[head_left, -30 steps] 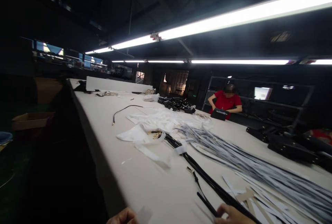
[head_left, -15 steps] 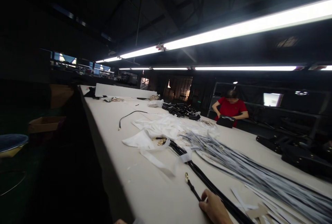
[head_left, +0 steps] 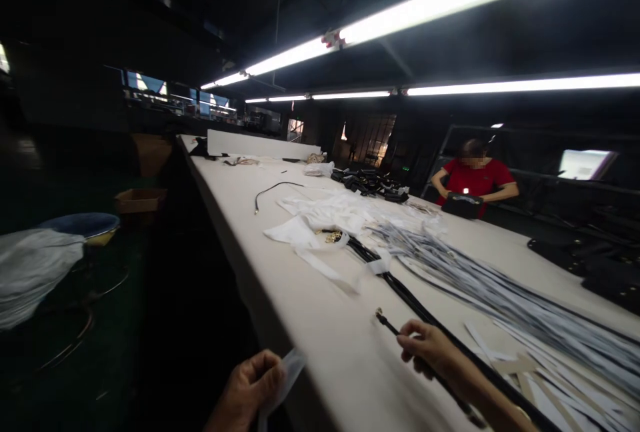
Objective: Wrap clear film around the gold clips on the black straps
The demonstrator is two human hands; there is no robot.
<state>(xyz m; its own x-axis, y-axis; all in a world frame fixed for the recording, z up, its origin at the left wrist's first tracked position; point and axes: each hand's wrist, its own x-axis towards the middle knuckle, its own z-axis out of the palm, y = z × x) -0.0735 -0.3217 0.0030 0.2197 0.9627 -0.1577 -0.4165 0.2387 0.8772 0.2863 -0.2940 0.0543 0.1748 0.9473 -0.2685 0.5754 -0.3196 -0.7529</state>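
My right hand [head_left: 429, 350] is closed in a pinch on a thin black strap [head_left: 389, 323] with a gold metal end, lifted slightly off the long white table [head_left: 300, 312]. My left hand [head_left: 249, 391] is at the table's near edge, closed on a small clear plastic strip [head_left: 287, 375]. A bundle of black straps [head_left: 400, 289] runs diagonally across the table just beyond my right hand, tied with a white band.
A sheaf of grey-white strips [head_left: 500, 295] lies to the right. White fabric pieces [head_left: 325, 215] and a lone black strap [head_left: 275, 190] lie further along. A person in a red shirt [head_left: 475, 179] works at the far side. Dark bags [head_left: 595, 262] sit at right; a stool [head_left: 83, 229] stands left.
My right hand moved up and took hold of the black strap's end. My left hand rose into view with the plastic strip. The camera swung left.
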